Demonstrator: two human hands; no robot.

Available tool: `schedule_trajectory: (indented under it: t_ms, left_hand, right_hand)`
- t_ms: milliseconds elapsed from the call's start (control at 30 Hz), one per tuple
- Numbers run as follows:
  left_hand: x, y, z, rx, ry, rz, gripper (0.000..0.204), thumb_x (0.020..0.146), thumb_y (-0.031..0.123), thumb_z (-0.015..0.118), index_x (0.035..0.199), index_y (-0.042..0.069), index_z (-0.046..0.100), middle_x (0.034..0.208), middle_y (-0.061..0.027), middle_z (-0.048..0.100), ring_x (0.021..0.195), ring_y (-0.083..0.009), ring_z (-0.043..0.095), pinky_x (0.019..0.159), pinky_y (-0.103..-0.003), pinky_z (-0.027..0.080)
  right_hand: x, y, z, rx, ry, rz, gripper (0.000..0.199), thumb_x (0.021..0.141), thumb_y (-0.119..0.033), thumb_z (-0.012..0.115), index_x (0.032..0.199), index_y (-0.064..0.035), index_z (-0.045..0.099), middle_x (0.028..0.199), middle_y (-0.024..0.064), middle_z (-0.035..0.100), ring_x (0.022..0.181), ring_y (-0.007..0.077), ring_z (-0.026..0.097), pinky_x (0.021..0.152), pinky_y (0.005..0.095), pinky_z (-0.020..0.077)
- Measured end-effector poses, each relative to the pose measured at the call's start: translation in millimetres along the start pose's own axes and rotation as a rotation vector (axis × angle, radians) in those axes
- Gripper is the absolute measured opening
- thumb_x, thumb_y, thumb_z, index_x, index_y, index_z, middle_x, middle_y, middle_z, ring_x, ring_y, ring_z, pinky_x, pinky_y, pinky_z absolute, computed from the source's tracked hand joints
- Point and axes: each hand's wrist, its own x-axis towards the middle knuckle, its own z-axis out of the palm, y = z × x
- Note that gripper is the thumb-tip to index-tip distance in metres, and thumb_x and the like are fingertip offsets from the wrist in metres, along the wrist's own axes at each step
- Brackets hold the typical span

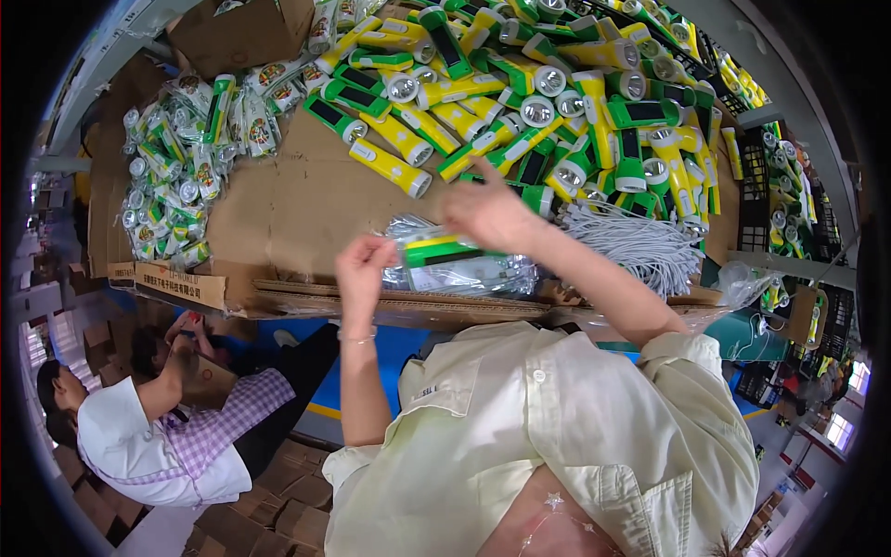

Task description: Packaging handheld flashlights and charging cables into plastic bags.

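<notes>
At the near edge of the cardboard-covered table, my left hand (360, 262) pinches with thumb and fingers at the end of a clear plastic bag. A green and yellow flashlight (436, 249) lies beside its fingertips, over a stack of clear plastic bags (473, 276); whether it is inside a bag cannot be told. My right hand (494, 215) is just above and right of that flashlight, somewhat blurred. Its index finger stretches toward the pile of loose green and yellow flashlights (538, 111), and nothing shows in its fingers.
A bundle of white cables (636, 246) lies right of the bags. Bagged flashlights (172, 190) are heaped on the left, near an open cardboard box (243, 42). Black crates (756, 176) stand at the right. A person in a checked apron (213, 418) sits at lower left.
</notes>
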Motion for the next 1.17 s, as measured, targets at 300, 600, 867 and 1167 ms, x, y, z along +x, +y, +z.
schedule_trajectory:
  t_ms: [300,600,867,1167]
  left_hand:
    - [82.5,71.9,-107.9,0.024,0.292,0.211,0.01,0.086,0.01,0.061,0.08,0.004,0.057,0.074,-0.0053,0.063,0.071,-0.0169,0.063,0.071,-0.028,0.052]
    - [222.7,73.1,-291.7,0.653,0.969,0.276,0.045,0.075,0.018,0.074,0.108,-0.004,0.054,0.097,-0.0158,0.063,0.083,-0.0242,0.065,0.07,-0.031,0.052]
    - [78.2,-4.5,-4.8,0.574,-0.459,0.028,0.023,0.072,0.014,0.068,0.094,0.006,0.068,0.087,-0.0144,0.068,0.084,-0.0262,0.066,0.075,-0.037,0.051]
    - [33.7,-27.6,37.5,0.78,-0.419,0.106,0.028,0.067,0.008,0.063,0.095,0.004,0.064,0.084,-0.0198,0.065,0.087,-0.0374,0.063,0.075,-0.043,0.051]
  right_hand:
    - [-2.4,10.9,6.6,0.174,0.095,0.376,0.023,0.07,-0.016,0.073,0.087,-0.0104,0.058,0.084,0.0025,0.06,0.086,0.0235,0.06,0.099,0.0498,0.0345]
    - [-32.8,-30.6,66.1,-0.003,-0.196,0.204,0.026,0.071,-0.022,0.07,0.093,-0.0122,0.062,0.095,0.0012,0.056,0.094,0.0187,0.053,0.08,0.0358,0.0375]
    - [-32.3,-27.4,72.2,-0.033,-0.047,0.3,0.021,0.065,-0.018,0.072,0.081,-0.0117,0.06,0.087,0.0035,0.06,0.087,0.0217,0.057,0.077,0.0382,0.0379]
    - [-34.0,-16.0,73.4,-0.096,-0.033,0.008,0.027,0.068,-0.012,0.063,0.095,-0.0151,0.064,0.087,-0.0004,0.058,0.083,0.0196,0.056,0.079,0.039,0.0403]
